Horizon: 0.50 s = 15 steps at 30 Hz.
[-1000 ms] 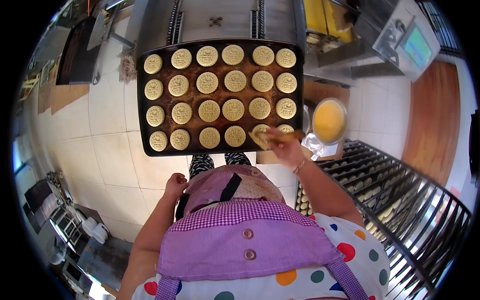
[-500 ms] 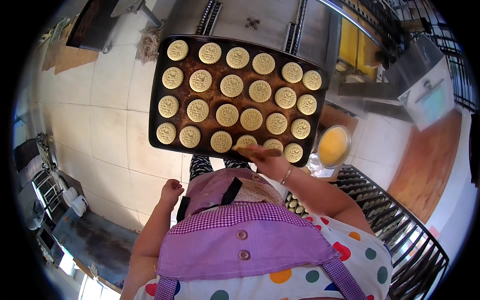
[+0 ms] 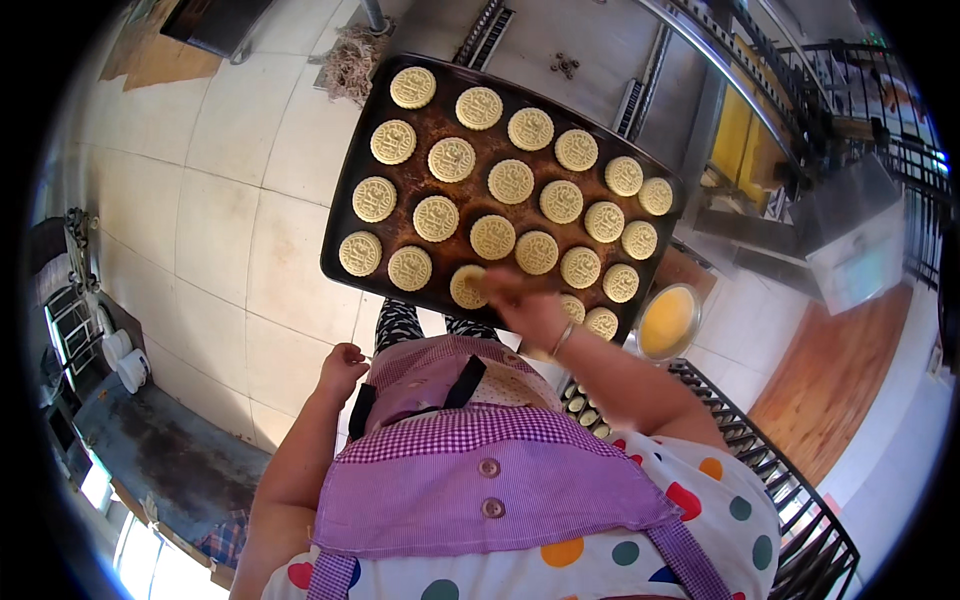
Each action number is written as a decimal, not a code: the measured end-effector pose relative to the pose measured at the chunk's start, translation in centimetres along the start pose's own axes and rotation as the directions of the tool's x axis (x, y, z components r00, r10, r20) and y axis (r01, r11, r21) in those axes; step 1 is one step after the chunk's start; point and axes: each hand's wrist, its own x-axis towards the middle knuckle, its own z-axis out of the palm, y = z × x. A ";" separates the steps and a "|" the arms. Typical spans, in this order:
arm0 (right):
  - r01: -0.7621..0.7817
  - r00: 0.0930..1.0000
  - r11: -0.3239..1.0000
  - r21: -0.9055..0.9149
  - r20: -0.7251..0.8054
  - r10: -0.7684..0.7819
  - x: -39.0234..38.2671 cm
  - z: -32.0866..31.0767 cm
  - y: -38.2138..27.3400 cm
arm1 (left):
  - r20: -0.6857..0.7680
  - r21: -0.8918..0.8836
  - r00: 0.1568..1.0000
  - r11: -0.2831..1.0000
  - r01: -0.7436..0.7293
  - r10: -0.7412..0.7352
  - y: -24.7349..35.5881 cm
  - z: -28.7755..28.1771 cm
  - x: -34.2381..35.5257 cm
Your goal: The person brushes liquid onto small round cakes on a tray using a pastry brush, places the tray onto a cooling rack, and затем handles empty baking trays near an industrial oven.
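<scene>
A dark baking tray (image 3: 338, 262) carries rows of pale round mooncakes (image 3: 510, 181), each with a scalloped edge and a stamped pattern. Over its near edge my right hand (image 3: 530, 305) is closed round a pastry brush, blurred by motion. The brush tip is at a near-row mooncake (image 3: 468, 287), apparently touching its top. That hand covers part of the near row. My left hand (image 3: 343, 369) hangs beside my apron, left of my legs and off the tray, its fingers curled in with nothing visible in them.
Right of the tray stands a metal bowl (image 3: 668, 321) of yellow liquid. Below it, a black rack (image 3: 740, 430) holds more round pastries. Metal equipment with chain tracks (image 3: 565, 65) lies beyond the tray. A dark-topped table (image 3: 165, 460) is at lower left.
The view has shifted, so the tray appears farther right and more tilted. My right hand still works along the near row with the brush. My left hand stays low at my side.
</scene>
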 end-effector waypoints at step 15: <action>0.067 0.997 0.984 -0.166 0.038 -0.062 6.0 3.5 -2.7 | 0.002 -0.083 1.000 0.997 0.006 -0.006 -2.0 -3.0 1.2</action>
